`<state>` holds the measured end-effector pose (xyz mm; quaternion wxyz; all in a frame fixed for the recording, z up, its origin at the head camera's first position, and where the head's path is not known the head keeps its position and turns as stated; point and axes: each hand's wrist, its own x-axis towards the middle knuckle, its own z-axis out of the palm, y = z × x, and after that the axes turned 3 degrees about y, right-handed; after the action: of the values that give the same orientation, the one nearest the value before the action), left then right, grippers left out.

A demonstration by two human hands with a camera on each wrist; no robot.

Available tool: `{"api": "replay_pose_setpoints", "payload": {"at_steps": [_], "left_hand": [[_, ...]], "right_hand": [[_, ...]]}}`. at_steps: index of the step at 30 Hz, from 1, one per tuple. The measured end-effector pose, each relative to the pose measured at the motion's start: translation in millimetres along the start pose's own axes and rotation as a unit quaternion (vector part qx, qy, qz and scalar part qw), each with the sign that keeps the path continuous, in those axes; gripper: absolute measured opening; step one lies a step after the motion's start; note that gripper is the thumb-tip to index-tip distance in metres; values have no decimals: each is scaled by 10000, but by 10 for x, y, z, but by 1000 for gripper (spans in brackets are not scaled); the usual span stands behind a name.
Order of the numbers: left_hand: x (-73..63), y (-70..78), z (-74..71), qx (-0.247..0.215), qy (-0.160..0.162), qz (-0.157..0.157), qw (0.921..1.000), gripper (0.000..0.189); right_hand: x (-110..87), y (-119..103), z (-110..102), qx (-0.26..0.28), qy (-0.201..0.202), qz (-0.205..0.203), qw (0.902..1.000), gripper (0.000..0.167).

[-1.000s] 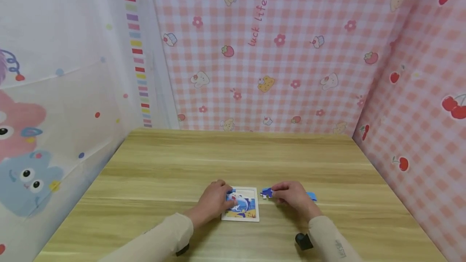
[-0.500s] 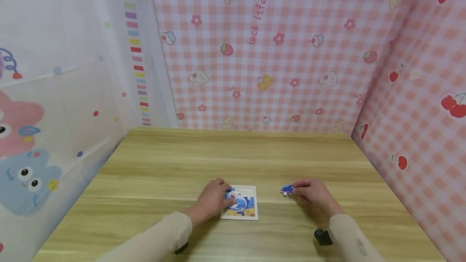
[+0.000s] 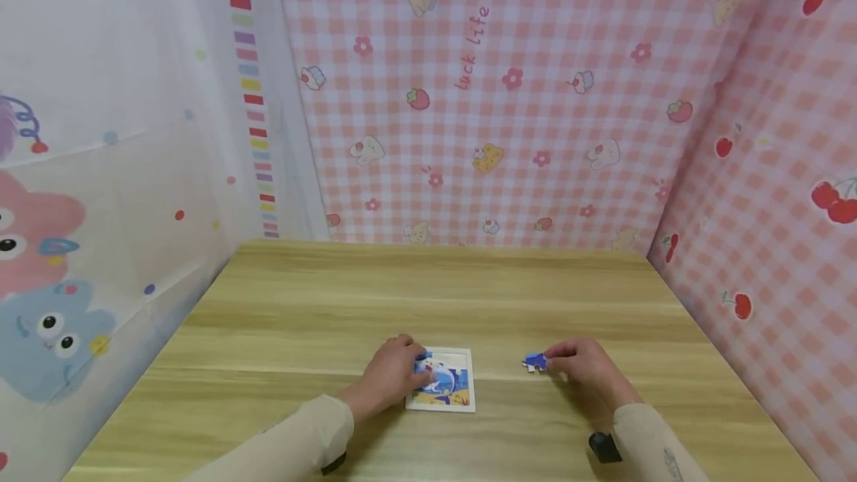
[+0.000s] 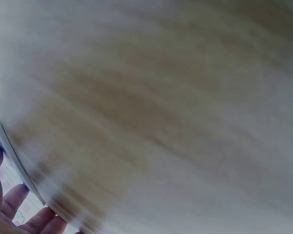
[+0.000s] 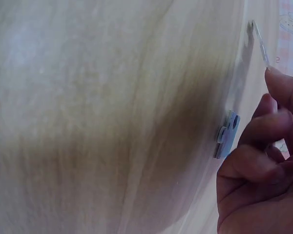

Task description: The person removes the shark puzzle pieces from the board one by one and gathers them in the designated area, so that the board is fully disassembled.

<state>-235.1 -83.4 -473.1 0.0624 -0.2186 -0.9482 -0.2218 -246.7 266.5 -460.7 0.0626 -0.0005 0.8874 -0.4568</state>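
A small square jigsaw puzzle in a white frame [image 3: 442, 409] lies flat on the table, showing a blue and yellow picture with a pale bare area along its upper right. My left hand [image 3: 384, 379] rests on its left side, thumb over the picture and fingers at the upper left; in the left wrist view the fingertips [image 4: 17, 192] touch the frame's edge. To the right, my right hand [image 3: 589, 367] pinches a blue and purple puzzle piece [image 3: 534, 362], seen almost edge-on in the right wrist view. Another blue puzzle piece [image 5: 227, 134] lies below that hand, hidden in the head view.
The wood-grain table [image 3: 402, 296] stretches out beyond both hands. A pink checked cloth [image 3: 495, 117] hangs at the back and right, and a white patterned cloth [image 3: 147, 169] at the left. A dark wrist device [image 3: 605, 447] sits under the right sleeve.
My right hand has moved right, away from the frame, with the pinched piece. The other blue piece, visible beside it earlier, is now hidden in the head view. My left hand stays put.
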Motion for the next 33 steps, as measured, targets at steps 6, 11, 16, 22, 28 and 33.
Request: {"api": "replay_pose_setpoints", "payload": {"at_steps": [6,11,16,22,28,33], "left_hand": [[-11,-8,9,-5,-83,-128,9999,44],[-4,-35,46,30,-158,-238,9996,47],[17,-47,52,90,-205,-296,9993,50],[23,-71,-13,-76,-273,-156,9995,52],[-22,-195,-76,-308,-334,-101,9989,57],[-35,-268,-89,-226,-337,-83,9991,58]], "right_hand": [[-7,3,27,-87,118,112,9998,25],[-10,-27,58,-13,246,168,9996,28],[4,-127,96,-27,299,85,9995,29],[73,-295,244,48,377,-92,9992,28],[122,-467,482,410,302,-9,9987,28],[150,-666,737,691,180,248,9971,26]]}}
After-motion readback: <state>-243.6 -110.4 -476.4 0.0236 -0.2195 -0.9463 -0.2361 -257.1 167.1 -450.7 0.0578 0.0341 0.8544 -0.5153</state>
